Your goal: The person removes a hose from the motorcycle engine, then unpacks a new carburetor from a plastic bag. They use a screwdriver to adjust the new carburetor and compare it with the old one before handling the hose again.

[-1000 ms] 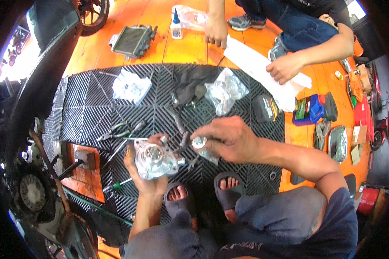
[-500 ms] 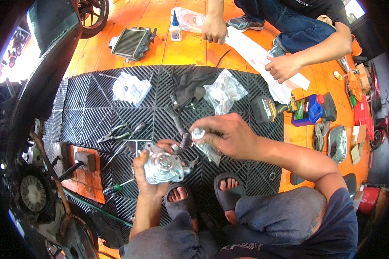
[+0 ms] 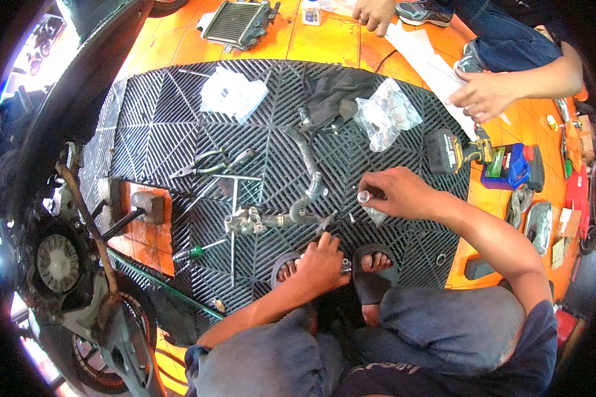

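Nearer the person than the hose (image 3: pixel 304 155), the left hand (image 3: pixel 323 264) is turned back upward, fingers curled down around a metal part (image 3: pixel 346 267). Only a little of the part peeps out: a bright, silvery stub at the hand's right edge. The body is covered, so its shape cannot be made out, nor can how the fingertips sit on it.

To the right of the hose, the right hand (image 3: pixel 404 192) pinches a small cylinder (image 3: pixel 363 197) between thumb and bent fingers. Its visible end is round, shiny and pale silver; the rest is lost among the fingers. Just below that hand shows a bit of clear plastic (image 3: pixel 376 216), mostly hidden.

Left of the hose lie pliers (image 3: pixel 205 165), a T-handle wrench (image 3: pixel 235 192) and a green-handled screwdriver (image 3: pixel 195 251). A dull metal fitting (image 3: pixel 245 221) sits by its near end; whether the two join is hard to tell. Beyond the hose, the upper edge cuts off a bottle (image 3: pixel 311 13) and a co-worker, whose hand (image 3: pixel 487 92) is at a white sheet (image 3: pixel 424 59).
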Motion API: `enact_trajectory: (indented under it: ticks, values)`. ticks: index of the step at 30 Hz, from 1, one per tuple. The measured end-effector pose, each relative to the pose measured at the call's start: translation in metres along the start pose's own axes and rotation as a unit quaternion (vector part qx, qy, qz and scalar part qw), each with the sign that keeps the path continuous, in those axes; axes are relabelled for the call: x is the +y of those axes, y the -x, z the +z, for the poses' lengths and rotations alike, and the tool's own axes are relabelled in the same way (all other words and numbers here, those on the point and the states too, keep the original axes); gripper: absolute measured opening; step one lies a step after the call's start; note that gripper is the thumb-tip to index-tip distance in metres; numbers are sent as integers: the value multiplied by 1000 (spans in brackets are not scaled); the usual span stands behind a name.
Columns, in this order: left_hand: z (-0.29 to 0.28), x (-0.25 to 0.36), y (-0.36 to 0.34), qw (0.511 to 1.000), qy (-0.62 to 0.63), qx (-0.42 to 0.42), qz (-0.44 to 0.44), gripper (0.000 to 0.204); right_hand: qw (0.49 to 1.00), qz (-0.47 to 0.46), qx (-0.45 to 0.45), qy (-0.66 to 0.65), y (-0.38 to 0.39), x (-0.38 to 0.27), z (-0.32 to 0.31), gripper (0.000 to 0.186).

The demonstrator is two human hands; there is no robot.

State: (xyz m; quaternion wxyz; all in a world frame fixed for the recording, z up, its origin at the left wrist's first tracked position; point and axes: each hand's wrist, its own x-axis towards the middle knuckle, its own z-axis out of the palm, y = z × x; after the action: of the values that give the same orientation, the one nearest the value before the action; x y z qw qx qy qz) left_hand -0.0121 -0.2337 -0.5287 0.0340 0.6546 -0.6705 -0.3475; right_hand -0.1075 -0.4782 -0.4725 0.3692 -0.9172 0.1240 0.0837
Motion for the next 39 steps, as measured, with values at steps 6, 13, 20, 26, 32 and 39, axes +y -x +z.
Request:
enact_trajectory:
  ticks: [6, 13, 20, 26, 32, 39]
  values:
    - [6, -11, 4, 985, 117, 93, 90, 55, 996, -59, 2, -68, -15, -11, 3, 21]
    - [-70, -59, 30, 784, 582, 214, -18, 87, 974, -41, -77, -208, -65, -61, -1, 30]
    - [-67, -73, 82, 622, 649, 373, -230, 32, 978, -172, -67, -94, -211, -53, 34, 34]
    - [-76, -66, 126, 606, 624, 472, -142, 59, 909, -323, -5, 262, -286, -28, 115, 33]
    - [-89, -58, 138, 669, 520, 511, -144, 42, 902, -297, -29, 312, -278, -50, 89, 27]
    - [-117, -50, 118, 701, 502, 501, -75, 42, 983, -136, -41, 119, -180, -41, -35, 29]
